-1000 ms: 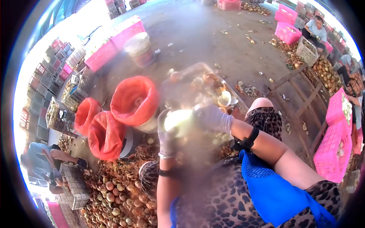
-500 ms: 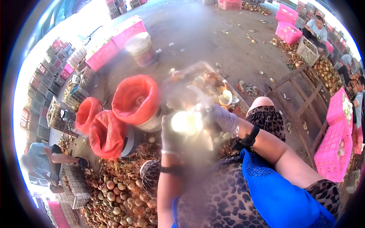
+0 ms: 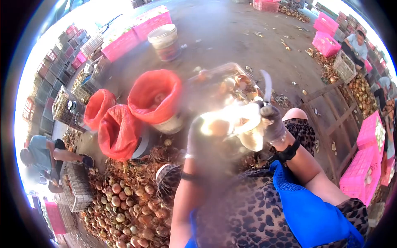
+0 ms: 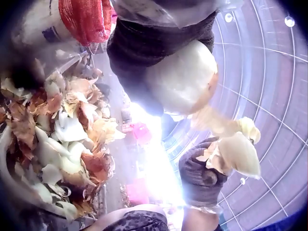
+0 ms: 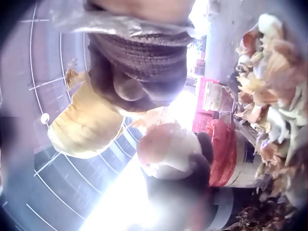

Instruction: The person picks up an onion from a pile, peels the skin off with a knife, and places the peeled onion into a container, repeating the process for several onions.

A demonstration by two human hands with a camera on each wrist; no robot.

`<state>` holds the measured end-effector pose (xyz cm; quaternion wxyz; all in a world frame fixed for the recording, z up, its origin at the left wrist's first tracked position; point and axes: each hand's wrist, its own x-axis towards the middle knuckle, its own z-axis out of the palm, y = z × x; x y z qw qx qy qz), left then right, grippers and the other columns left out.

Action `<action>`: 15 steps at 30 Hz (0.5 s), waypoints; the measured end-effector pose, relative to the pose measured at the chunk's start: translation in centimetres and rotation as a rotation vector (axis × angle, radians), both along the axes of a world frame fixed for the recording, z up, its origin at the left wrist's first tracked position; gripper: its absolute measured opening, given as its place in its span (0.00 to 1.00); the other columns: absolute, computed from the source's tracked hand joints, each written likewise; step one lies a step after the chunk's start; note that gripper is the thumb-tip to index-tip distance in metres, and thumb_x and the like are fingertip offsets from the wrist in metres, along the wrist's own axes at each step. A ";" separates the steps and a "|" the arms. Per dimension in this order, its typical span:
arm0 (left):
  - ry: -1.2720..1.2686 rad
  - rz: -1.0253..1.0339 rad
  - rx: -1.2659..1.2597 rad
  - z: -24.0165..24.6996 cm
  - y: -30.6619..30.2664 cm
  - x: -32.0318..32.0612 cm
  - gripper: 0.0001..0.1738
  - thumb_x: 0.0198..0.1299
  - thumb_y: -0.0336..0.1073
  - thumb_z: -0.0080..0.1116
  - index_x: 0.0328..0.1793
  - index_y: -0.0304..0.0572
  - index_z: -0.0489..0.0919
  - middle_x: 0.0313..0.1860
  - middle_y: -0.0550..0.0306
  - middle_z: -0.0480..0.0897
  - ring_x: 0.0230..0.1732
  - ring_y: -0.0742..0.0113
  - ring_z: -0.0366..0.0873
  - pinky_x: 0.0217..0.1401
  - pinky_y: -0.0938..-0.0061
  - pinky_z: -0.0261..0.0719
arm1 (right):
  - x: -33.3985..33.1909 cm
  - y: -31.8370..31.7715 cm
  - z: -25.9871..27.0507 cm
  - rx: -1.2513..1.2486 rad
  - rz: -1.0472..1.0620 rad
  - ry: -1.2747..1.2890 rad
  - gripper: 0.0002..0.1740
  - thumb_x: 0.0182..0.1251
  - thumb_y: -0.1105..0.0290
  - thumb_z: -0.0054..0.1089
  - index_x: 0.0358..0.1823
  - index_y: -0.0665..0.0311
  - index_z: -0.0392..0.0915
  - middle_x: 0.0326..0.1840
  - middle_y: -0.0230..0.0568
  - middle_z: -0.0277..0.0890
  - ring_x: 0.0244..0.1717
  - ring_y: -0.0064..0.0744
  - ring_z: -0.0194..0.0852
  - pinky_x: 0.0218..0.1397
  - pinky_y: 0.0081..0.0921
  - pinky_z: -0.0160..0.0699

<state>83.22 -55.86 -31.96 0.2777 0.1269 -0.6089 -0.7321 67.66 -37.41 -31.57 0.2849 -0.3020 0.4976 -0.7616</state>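
Note:
A pale, mostly peeled onion [image 4: 185, 79] is gripped in my gloved left hand [image 4: 144, 57], with a brownish patch on its side. My gloved right hand [image 4: 201, 175] pinches a thick cream piece of peel [image 4: 238, 154], beside the onion. In the right wrist view the right hand [image 5: 137, 72] has its fingers curled over that peel [image 5: 86, 127], and the onion [image 5: 168, 151] sits in the left hand below. A curved pale blade [image 3: 267, 84] stands up from the right hand [image 3: 273, 124] in the head view. Glare blurs the space between the hands.
A clear bin of peelings [image 4: 72, 149] stands just beyond the hands. Red mesh bags [image 3: 155, 96] line buckets to the left, with a heap of onions [image 3: 124, 202] below. A wooden frame [image 3: 331, 120] and pink crates [image 3: 362, 175] lie right.
My right hand has moved right, away from the left, with loosened peel in its fingers. The curved blade now points upward. The head view has shifted slightly.

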 end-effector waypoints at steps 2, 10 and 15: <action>0.042 -0.095 0.430 0.0 -0.4 -0.2 0.24 0.53 0.36 0.65 0.55 0.37 0.73 0.48 0.48 0.80 0.48 0.59 0.78 0.50 0.65 0.79 | 0.0 0.6 2.6 -0.171 0.147 -0.106 0.04 0.60 0.72 0.60 0.30 0.65 0.77 0.29 0.34 0.75 0.28 0.25 0.74 0.28 0.22 0.78; 0.221 -0.019 1.020 -0.8 -2.7 0.4 0.35 0.61 0.64 0.45 0.59 0.39 0.69 0.51 0.47 0.74 0.50 0.50 0.74 0.52 0.54 0.77 | -4.4 -1.0 3.3 0.870 -0.267 0.154 0.12 0.65 0.63 0.51 0.31 0.64 0.77 0.19 0.36 0.76 0.14 0.24 0.72 0.14 0.25 0.69; 0.362 -0.023 1.073 -1.1 -2.3 0.9 0.36 0.63 0.63 0.44 0.62 0.39 0.68 0.53 0.46 0.75 0.53 0.51 0.74 0.56 0.55 0.76 | -5.2 -3.3 -3.2 1.080 -0.415 1.078 0.20 0.59 0.66 0.54 0.51 0.67 0.77 0.31 0.52 0.80 0.32 0.42 0.80 0.36 0.34 0.79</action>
